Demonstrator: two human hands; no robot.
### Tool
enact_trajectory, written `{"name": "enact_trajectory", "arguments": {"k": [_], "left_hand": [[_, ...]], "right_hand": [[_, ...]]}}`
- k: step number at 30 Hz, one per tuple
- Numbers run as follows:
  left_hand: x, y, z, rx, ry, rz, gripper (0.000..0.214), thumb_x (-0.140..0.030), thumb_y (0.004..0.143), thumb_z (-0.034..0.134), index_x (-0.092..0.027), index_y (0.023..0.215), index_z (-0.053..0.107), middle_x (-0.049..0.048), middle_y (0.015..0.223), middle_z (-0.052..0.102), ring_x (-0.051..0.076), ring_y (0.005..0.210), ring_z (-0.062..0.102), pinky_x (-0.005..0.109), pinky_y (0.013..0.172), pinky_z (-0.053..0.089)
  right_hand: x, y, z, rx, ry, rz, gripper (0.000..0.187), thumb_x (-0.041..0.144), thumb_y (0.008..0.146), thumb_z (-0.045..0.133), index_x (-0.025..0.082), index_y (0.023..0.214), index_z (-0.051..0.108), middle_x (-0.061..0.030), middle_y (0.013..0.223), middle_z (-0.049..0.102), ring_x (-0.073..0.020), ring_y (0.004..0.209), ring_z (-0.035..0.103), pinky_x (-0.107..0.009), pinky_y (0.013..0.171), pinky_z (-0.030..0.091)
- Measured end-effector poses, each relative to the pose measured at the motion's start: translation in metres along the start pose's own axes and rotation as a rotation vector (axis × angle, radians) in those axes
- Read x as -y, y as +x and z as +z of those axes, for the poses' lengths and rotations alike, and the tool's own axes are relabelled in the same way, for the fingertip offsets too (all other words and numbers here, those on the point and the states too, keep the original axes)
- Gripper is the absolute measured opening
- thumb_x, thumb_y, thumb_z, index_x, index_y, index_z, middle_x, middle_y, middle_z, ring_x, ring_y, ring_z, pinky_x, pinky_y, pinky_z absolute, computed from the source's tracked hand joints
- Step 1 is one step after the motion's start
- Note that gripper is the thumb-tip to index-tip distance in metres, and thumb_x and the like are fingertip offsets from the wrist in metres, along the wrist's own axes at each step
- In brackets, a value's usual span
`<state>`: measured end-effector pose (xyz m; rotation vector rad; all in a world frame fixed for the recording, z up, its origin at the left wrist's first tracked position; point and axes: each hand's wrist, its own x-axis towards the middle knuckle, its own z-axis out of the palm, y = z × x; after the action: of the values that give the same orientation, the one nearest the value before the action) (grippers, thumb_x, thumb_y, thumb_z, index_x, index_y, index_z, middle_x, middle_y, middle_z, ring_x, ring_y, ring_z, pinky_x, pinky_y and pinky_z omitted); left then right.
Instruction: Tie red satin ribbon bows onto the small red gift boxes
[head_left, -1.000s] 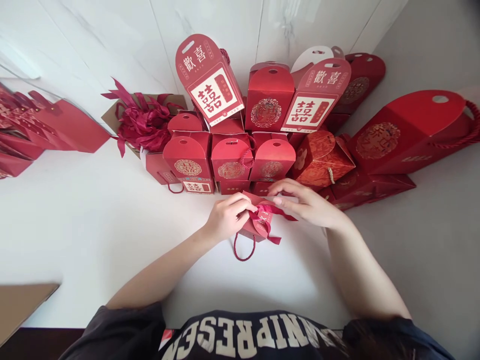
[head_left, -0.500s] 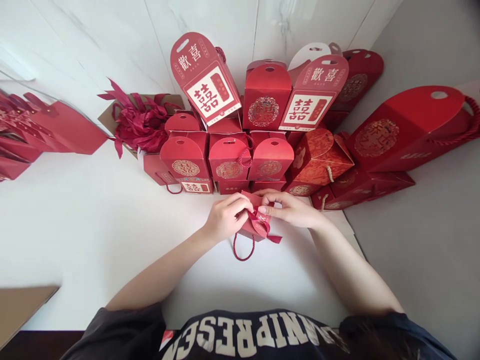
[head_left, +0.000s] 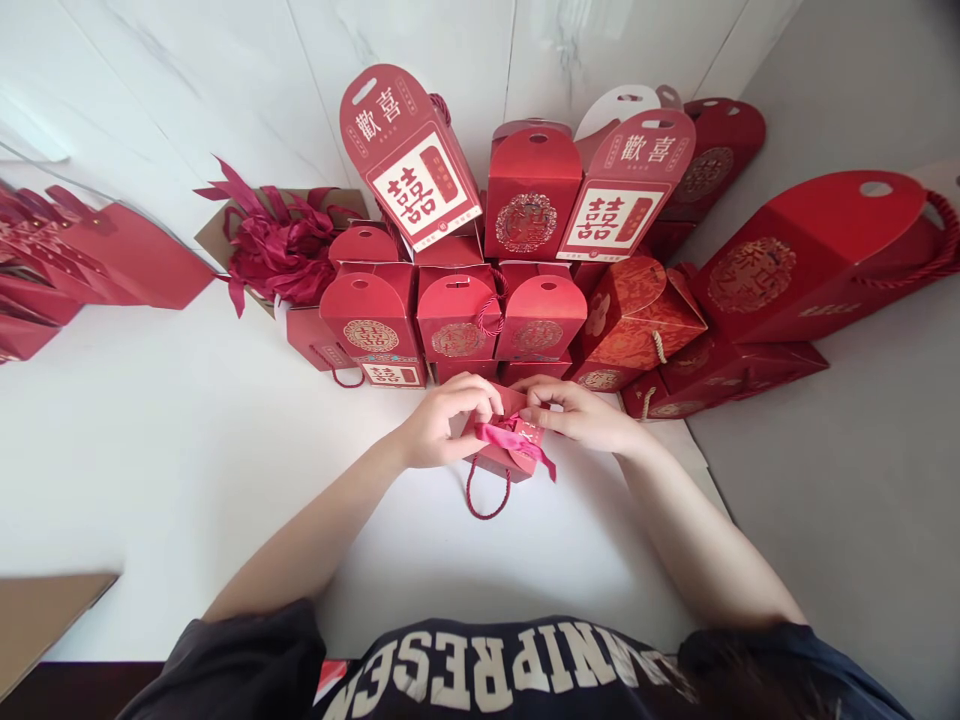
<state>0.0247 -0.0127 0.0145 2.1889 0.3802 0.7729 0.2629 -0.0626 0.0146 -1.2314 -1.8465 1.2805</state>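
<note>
A small red gift box [head_left: 501,464] stands on the white table in front of me, its twisted cord handle [head_left: 487,516] drooping towards me. Across its top runs a shiny crimson ribbon [head_left: 517,440], one tail hanging over the right side. My left hand [head_left: 448,420] is closed on the ribbon at the box's left, fingers bent over the top. From the right, my right hand [head_left: 581,413] pinches with thumb and forefinger at the ribbon by the upper flap; its exact hold is partly hidden.
Stacked red gift boxes [head_left: 457,315] line the wall behind my hands, more standing to the right [head_left: 810,260]. A carton of crumpled ribbons [head_left: 281,245] sits at back left, beside several red bags [head_left: 127,255]. Cardboard [head_left: 52,620] lies near left.
My left hand has shifted slightly left and opened its arch, drawing the ribbon with it. The ribbon now lies more plainly across the box top. My right hand has hardly moved.
</note>
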Motion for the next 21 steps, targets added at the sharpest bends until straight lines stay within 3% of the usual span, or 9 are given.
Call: {"name": "enact_trajectory", "arguments": {"k": [3,6,8,10,13,15,18,21], "left_hand": [[0.006,-0.002,-0.006,0.036,-0.327,-0.133,0.025,-0.028,0.083,0.064,-0.019,0.071,0.044,0.0079,0.088,0.066,0.017,0.076,0.061,0.032,0.068,0.049],[0.014,-0.004,-0.017,0.136,-0.566,-0.255,0.047,-0.06,0.074,0.068,-0.02,0.069,0.046,0.0049,0.068,0.061,0.015,0.058,0.055,0.029,0.054,0.044],[0.016,-0.005,-0.027,0.197,-0.622,-0.286,0.062,-0.081,0.072,0.052,-0.019,0.065,0.051,0.0051,0.056,0.057,0.014,0.047,0.049,0.03,0.047,0.04],[0.015,-0.006,-0.039,0.266,-0.616,-0.338,0.072,-0.083,0.08,0.031,-0.018,0.064,0.056,0.0069,0.05,0.057,0.015,0.041,0.048,0.03,0.043,0.037],[0.006,-0.005,-0.052,0.381,-0.443,-0.506,0.063,-0.069,0.091,0.03,-0.018,0.07,0.059,0.0018,0.042,0.053,0.013,0.037,0.043,0.026,0.041,0.032],[-0.002,-0.003,-0.054,0.341,-0.173,-0.577,0.05,-0.06,0.092,0.042,-0.019,0.071,0.059,-0.0024,0.044,0.049,0.011,0.039,0.04,0.024,0.042,0.029],[-0.012,-0.002,-0.048,0.225,0.195,-0.546,0.044,-0.057,0.086,0.055,-0.019,0.066,0.058,-0.0021,0.056,0.052,0.011,0.049,0.045,0.024,0.046,0.029],[-0.016,-0.002,-0.038,0.246,0.301,-0.483,0.046,-0.058,0.079,0.064,-0.018,0.058,0.056,0.0003,0.065,0.056,0.013,0.057,0.051,0.025,0.049,0.031]], "right_hand": [[0.001,0.0,-0.001,0.012,0.015,-0.003,0.029,0.035,0.09,0.058,0.018,0.066,0.054,-0.007,0.11,0.062,-0.0218,0.1,0.058,-0.036,0.092,0.042],[0.003,0.0,-0.001,0.02,0.038,-0.002,0.032,0.035,0.089,0.058,0.018,0.064,0.049,-0.0079,0.112,0.061,-0.0222,0.1,0.059,-0.036,0.091,0.042],[0.003,0.0,-0.001,0.017,0.037,0.007,0.032,0.035,0.089,0.058,0.018,0.064,0.048,-0.0081,0.113,0.061,-0.0224,0.1,0.058,-0.036,0.09,0.042],[0.003,-0.001,-0.001,0.018,0.03,0.011,0.032,0.035,0.089,0.057,0.018,0.064,0.047,-0.0082,0.116,0.061,-0.0224,0.101,0.058,-0.036,0.091,0.041],[0.003,-0.001,-0.001,0.023,0.035,0.0,0.033,0.036,0.089,0.057,0.018,0.064,0.045,-0.0083,0.118,0.062,-0.0224,0.101,0.058,-0.036,0.09,0.042],[0.003,0.0,-0.001,0.022,0.04,-0.012,0.034,0.037,0.089,0.057,0.018,0.063,0.044,-0.0084,0.117,0.062,-0.0225,0.1,0.058,-0.036,0.089,0.042],[0.003,0.0,-0.001,0.02,0.039,-0.024,0.035,0.038,0.09,0.057,0.019,0.064,0.044,-0.008,0.114,0.062,-0.0223,0.099,0.058,-0.036,0.088,0.042],[0.003,0.0,0.0,0.023,0.042,-0.023,0.034,0.037,0.09,0.057,0.019,0.064,0.045,-0.0077,0.111,0.062,-0.0219,0.099,0.058,-0.035,0.088,0.042]]}}
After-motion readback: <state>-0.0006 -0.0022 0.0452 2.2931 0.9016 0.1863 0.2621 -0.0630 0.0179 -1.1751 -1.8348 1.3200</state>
